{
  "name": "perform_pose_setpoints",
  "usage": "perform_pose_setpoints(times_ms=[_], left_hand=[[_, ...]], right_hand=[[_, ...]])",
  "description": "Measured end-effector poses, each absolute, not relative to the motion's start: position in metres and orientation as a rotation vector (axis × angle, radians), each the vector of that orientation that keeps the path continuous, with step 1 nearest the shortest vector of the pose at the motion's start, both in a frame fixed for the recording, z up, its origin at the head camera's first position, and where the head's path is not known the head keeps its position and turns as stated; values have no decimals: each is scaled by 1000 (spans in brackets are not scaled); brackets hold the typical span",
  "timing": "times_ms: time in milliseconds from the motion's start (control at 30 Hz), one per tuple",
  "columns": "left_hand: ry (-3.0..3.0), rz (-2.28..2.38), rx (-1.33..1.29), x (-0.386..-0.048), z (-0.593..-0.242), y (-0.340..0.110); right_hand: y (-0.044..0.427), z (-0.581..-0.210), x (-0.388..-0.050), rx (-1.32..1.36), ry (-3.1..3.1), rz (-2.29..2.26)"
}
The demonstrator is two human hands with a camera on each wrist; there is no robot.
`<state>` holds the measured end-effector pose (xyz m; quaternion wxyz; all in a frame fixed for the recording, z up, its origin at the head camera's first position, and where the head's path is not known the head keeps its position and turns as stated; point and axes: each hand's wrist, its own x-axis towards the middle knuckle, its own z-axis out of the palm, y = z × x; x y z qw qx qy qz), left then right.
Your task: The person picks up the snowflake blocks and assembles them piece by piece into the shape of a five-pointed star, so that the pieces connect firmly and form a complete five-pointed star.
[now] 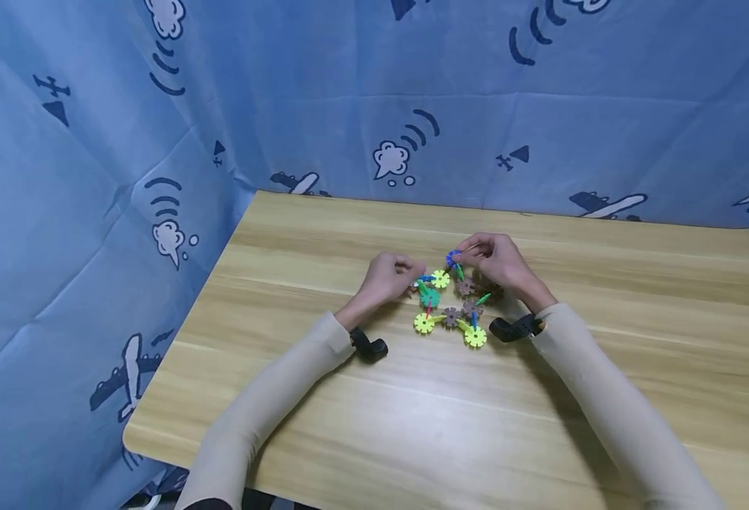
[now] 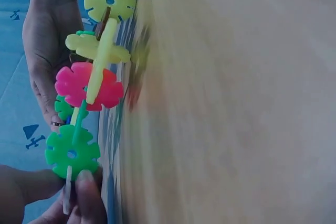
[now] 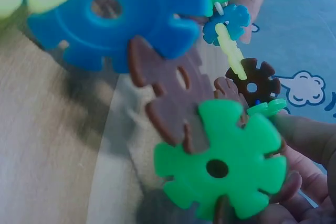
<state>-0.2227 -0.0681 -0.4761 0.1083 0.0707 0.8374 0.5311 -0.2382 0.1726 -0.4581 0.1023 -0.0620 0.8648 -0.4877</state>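
A loop of interlocking plastic snowflake discs is held over the table in the head view, with yellow point(image 1: 424, 324), brown point(image 1: 451, 316), green and blue pieces slotted edge to edge. My left hand point(image 1: 390, 276) pinches the loop's far left end; in the left wrist view its thumb presses by a green disc point(image 2: 72, 153) with a white disc point(image 2: 67, 190) slotted into it. My right hand point(image 1: 498, 261) pinches the far right end by a blue disc point(image 1: 453, 258). Close to the right wrist camera are a large blue disc point(image 3: 142, 14) and a green disc point(image 3: 220, 156). Right fingertips are partly hidden.
A wood-grain table point(image 1: 425, 439) lies under both hands. Blue cloth point(image 1: 323, 64) with clouds and planes hangs behind and to the left. A black camera band point(image 1: 369, 347) is on the left wrist, another point(image 1: 516, 329) on the right.
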Motion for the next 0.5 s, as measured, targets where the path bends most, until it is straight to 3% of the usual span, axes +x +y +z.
perform_pose_setpoints(times_ms=[500], left_hand=[[2581, 1329, 301, -226, -479, -72]], right_hand=[[176, -469, -230, -275, 2689, -1233]])
